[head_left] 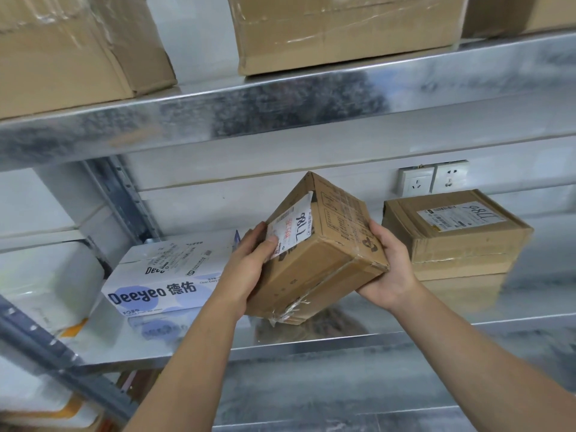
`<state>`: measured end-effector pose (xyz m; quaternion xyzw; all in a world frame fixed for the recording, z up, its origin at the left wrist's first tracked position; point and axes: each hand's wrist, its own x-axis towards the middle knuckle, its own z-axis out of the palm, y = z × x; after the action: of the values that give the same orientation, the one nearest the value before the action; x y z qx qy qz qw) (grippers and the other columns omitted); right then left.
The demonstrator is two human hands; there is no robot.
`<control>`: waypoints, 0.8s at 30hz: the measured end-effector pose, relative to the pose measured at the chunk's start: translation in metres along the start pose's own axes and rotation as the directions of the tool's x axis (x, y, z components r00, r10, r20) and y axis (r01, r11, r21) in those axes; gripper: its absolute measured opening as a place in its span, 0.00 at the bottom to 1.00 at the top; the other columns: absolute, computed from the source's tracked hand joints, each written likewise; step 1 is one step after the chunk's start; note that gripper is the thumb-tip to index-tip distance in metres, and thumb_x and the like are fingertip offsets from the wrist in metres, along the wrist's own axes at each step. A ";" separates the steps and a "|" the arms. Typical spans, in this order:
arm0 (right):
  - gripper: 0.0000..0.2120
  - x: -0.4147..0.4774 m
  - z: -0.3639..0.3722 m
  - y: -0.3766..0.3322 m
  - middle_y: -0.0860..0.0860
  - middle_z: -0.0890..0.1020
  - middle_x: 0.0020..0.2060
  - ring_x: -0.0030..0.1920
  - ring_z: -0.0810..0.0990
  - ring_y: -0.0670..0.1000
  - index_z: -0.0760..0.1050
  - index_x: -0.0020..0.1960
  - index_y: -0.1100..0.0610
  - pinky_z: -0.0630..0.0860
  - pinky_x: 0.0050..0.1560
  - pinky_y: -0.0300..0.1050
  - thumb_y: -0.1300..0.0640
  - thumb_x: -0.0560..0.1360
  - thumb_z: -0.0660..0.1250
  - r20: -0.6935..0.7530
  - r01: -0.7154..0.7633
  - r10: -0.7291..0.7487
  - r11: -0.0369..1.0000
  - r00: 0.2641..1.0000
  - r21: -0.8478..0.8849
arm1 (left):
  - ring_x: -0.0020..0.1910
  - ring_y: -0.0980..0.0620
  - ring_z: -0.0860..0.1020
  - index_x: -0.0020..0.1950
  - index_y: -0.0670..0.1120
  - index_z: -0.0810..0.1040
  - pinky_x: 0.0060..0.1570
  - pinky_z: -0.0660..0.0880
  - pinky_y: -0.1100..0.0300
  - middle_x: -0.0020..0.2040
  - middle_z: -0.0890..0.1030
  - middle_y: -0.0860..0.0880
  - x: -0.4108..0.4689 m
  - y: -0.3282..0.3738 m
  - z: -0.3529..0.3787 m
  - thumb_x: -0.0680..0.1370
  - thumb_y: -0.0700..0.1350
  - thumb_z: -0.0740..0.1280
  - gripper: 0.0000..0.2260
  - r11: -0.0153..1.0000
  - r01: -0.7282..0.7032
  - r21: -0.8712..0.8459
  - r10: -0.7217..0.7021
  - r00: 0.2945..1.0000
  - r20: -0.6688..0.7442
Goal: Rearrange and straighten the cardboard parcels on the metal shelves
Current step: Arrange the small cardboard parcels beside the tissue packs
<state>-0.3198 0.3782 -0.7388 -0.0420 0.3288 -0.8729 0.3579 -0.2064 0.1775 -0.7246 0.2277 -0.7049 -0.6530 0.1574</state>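
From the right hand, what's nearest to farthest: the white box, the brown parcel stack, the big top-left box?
1. Brown parcel stack, just right of the right hand.
2. White box, to the left, past the held parcel.
3. Big top-left box, on the upper shelf.

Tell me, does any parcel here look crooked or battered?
The cardboard parcel gripped by the left hand and right hand hangs tilted over the metal shelf, and clear tape at its bottom edge is peeling and crumpled.
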 end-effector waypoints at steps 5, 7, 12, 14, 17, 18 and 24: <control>0.22 -0.002 -0.006 -0.006 0.55 0.87 0.52 0.48 0.87 0.55 0.89 0.48 0.56 0.84 0.50 0.50 0.45 0.80 0.60 -0.029 0.027 -0.026 0.998 0.999 0.053 | 0.58 0.54 0.79 0.70 0.59 0.74 0.59 0.76 0.52 0.64 0.78 0.57 -0.001 -0.003 0.000 0.77 0.55 0.71 0.21 0.998 0.053 -0.015 -0.055 0.985 -0.162; 0.20 0.000 -0.010 -0.009 0.55 0.86 0.52 0.49 0.86 0.55 0.87 0.53 0.56 0.82 0.54 0.49 0.45 0.76 0.63 -0.023 0.027 -0.025 0.997 0.999 0.071 | 0.53 0.52 0.81 0.68 0.53 0.76 0.47 0.77 0.55 0.59 0.82 0.52 0.000 -0.005 -0.003 0.79 0.51 0.70 0.18 0.994 0.093 -0.049 -0.101 0.974 -0.202; 0.21 0.008 -0.020 -0.006 0.55 0.85 0.54 0.51 0.84 0.56 0.81 0.61 0.55 0.76 0.61 0.52 0.44 0.76 0.64 -0.026 0.017 -0.015 0.997 1.000 0.077 | 0.38 0.51 0.85 0.62 0.50 0.81 0.30 0.77 0.62 0.46 0.88 0.49 0.001 -0.008 -0.004 0.81 0.52 0.68 0.12 0.950 0.232 -0.208 -0.254 0.963 -0.089; 0.20 0.011 -0.026 -0.002 0.55 0.86 0.53 0.50 0.85 0.55 0.81 0.61 0.55 0.79 0.56 0.49 0.43 0.78 0.62 -0.054 0.001 0.000 0.999 0.999 0.032 | 0.36 0.51 0.85 0.62 0.49 0.81 0.29 0.77 0.62 0.45 0.88 0.49 0.003 -0.009 -0.004 0.81 0.52 0.67 0.12 0.943 0.254 -0.214 -0.279 0.956 -0.093; 0.22 0.015 -0.032 0.000 0.53 0.86 0.52 0.49 0.86 0.53 0.78 0.69 0.54 0.82 0.47 0.46 0.43 0.83 0.59 -0.122 -0.026 0.013 0.995 0.992 -0.100 | 0.38 0.48 0.85 0.62 0.48 0.81 0.30 0.77 0.60 0.45 0.88 0.48 0.006 -0.010 -0.008 0.81 0.51 0.68 0.12 0.954 0.239 -0.182 -0.266 0.953 -0.142; 0.20 0.016 -0.033 -0.001 0.53 0.86 0.52 0.48 0.86 0.53 0.76 0.71 0.53 0.83 0.44 0.46 0.45 0.84 0.59 -0.127 -0.006 -0.013 0.988 0.992 -0.152 | 0.40 0.47 0.85 0.62 0.48 0.80 0.32 0.78 0.59 0.46 0.88 0.47 0.008 -0.011 -0.010 0.81 0.51 0.68 0.12 0.959 0.230 -0.166 -0.256 0.953 -0.160; 0.14 0.025 -0.045 -0.004 0.52 0.82 0.63 0.62 0.82 0.50 0.77 0.69 0.49 0.78 0.63 0.49 0.55 0.86 0.60 -0.063 0.196 -0.384 0.599 0.921 -0.777 | 0.50 0.44 0.84 0.64 0.46 0.77 0.47 0.81 0.49 0.54 0.85 0.46 0.013 -0.014 -0.013 0.80 0.50 0.69 0.15 0.978 0.184 -0.097 -0.201 0.957 -0.207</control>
<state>-0.3543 0.3885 -0.7753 -0.1424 0.6890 -0.7004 0.1204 -0.2086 0.1592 -0.7377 0.3587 -0.6325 -0.6632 0.1774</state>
